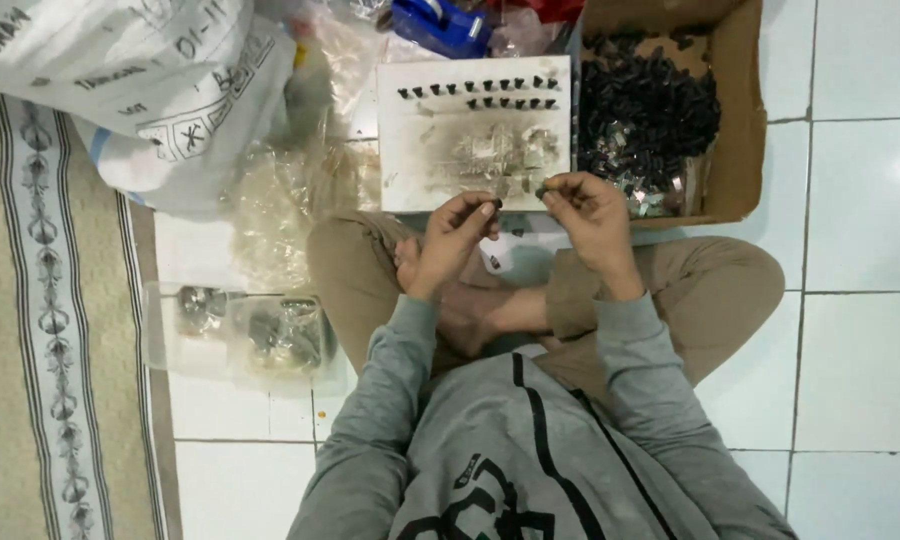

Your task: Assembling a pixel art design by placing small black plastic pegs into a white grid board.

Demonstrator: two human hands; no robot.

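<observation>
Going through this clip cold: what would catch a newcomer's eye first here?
First, the two raised hands at centre: the left hand and right hand each pinch a small dark piece above the crossed legs. Just beyond them lies a smudged white board with two rows of small dark pieces standing along its far edge. To its right, an open cardboard box holds a heap of dark parts.

Two hands are present, left hand (pixel 457 232) and right hand (pixel 587 212). One white board (pixel 474 135) carries two rows of small dark pegs (pixel 480 94), roughly seventeen, exact count unclear. One cardboard box (pixel 735 120), one white sack (pixel 130 85), one blue tape dispenser (pixel 440 25).
</observation>
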